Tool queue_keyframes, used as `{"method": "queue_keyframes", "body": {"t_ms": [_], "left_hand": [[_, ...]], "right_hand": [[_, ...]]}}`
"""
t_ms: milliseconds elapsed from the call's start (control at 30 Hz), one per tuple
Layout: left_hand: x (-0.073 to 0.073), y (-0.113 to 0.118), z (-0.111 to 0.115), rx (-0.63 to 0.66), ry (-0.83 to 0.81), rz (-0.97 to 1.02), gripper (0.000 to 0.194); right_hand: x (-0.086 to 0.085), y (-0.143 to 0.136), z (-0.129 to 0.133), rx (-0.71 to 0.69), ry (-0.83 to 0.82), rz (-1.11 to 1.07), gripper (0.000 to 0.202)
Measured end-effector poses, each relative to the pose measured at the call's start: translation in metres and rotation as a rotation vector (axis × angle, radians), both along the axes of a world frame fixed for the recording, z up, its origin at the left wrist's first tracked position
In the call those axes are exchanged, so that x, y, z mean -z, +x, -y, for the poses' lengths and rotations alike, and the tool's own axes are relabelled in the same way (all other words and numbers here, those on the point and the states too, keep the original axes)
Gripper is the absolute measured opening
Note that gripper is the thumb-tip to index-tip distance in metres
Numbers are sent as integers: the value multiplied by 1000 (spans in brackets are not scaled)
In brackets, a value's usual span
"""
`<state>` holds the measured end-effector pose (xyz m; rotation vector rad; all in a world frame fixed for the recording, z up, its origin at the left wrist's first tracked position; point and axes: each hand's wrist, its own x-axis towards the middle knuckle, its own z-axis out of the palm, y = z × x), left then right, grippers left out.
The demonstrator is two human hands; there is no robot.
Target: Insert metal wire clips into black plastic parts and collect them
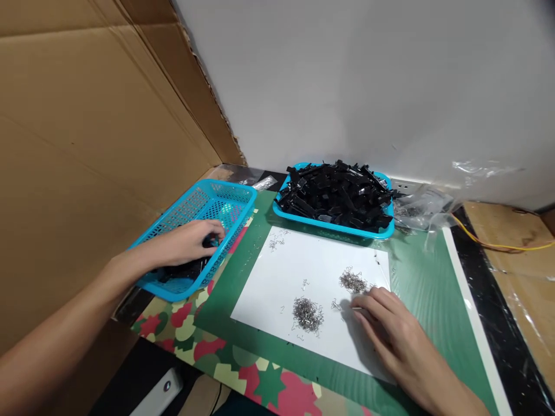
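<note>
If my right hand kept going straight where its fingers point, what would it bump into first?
Probably the few loose wire bits just left of your right hand, then the bigger wire pile. It might pass over them; its height above the paper is unclear.

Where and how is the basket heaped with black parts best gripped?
Probably two-handed, by the rim at the left and right ends of the basket, coming from either side: it is wide and heaped above its rim, so needs holding level. The bag crowds the right end.
</note>
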<state>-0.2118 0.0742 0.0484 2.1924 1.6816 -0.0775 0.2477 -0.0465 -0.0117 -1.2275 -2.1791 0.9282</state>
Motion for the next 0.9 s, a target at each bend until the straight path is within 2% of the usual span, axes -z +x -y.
{"method": "queue_keyframes", "body": {"t_ms": [100,233,467,567,667,833,900], "left_hand": [[-9,1,3,-63,-35,3,31],[-15,3,6,-129,-27,64,46],[2,6,13,-129,9,83,50],[9,4,12,-132,36,53,48],[10,5,10,-135,72,45,47],[-1,9,10,-138,81,80,42],[-7,9,10,-168,136,101,44]], "right_hand": [[3,-8,2,16,-23,12,14],[16,-14,5,22,-5,3,15],[32,-18,8,0,-6,-40,20],[33,-18,8,14,3,-33,19],[32,-19,9,8,27,-17,18],[24,-19,11,26,39,-30,20],[19,-16,10,53,-1,-58,21]]}}
